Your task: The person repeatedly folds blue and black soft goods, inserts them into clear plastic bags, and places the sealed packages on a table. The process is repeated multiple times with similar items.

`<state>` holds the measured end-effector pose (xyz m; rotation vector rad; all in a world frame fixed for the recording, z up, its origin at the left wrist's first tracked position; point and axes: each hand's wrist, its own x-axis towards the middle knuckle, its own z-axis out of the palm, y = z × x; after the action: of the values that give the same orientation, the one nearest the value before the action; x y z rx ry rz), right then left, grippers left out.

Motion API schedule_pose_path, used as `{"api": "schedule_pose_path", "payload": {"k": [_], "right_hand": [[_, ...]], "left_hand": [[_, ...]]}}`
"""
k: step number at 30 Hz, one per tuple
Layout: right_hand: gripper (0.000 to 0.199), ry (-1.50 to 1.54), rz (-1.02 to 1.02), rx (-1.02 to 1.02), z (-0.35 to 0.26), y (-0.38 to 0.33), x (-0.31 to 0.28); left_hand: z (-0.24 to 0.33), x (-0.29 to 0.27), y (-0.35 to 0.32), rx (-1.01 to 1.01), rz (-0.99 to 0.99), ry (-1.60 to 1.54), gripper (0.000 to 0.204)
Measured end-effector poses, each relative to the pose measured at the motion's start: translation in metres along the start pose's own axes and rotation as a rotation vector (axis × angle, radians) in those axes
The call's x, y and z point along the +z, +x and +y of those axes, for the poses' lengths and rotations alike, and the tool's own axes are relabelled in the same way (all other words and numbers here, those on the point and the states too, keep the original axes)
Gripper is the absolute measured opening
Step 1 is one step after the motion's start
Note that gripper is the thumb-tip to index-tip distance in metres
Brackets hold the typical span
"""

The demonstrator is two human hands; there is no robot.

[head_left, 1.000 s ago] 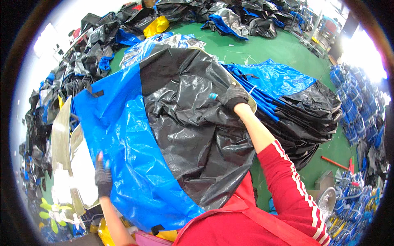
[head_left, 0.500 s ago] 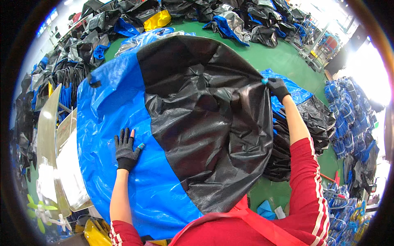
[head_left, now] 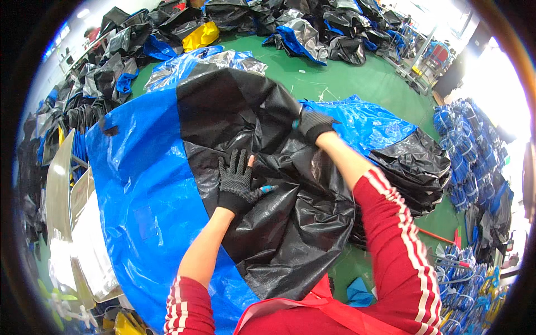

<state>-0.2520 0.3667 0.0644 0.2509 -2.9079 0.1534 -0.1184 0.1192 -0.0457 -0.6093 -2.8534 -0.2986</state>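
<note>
A large plastic sheet, blue on its left part [head_left: 142, 184] and black on its right part [head_left: 268, 218], spreads wrinkled in front of me. My left hand [head_left: 237, 184], in a dark knit glove with one bare fingertip, lies flat and open on the black part near the seam with the blue. Toward the sheet's far right edge, my right hand [head_left: 315, 124], gloved too and slightly blurred, grips the black edge and pulls it into folds. Its fingertips are partly hidden.
Right of the sheet is a stack of blue and black sheets [head_left: 379, 134] on the green floor [head_left: 346, 84]. Bundled blue material [head_left: 460, 151] stands farther right. Heaps of black, grey and blue sheeting [head_left: 346, 47] line the back. A green-bladed fan [head_left: 58, 296] is at lower left.
My right hand has drawn the sheet's far right edge inward to the left, uncovering more of the stack. My left hand has slid right, from the blue part onto the black.
</note>
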Motion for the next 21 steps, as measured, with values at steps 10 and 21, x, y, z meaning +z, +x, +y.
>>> {"api": "schedule_pose_path", "payload": {"k": [10,21], "right_hand": [[0.091,0.282,0.276,0.212,0.032,0.025,0.0],[0.055,0.52,-0.002,0.578,0.073,-0.085,0.097]], "left_hand": [[0.001,0.006,0.008,-0.12,0.058,-0.161,0.092],[0.03,0.034,0.025,0.222,0.083,-0.236,0.075]]}}
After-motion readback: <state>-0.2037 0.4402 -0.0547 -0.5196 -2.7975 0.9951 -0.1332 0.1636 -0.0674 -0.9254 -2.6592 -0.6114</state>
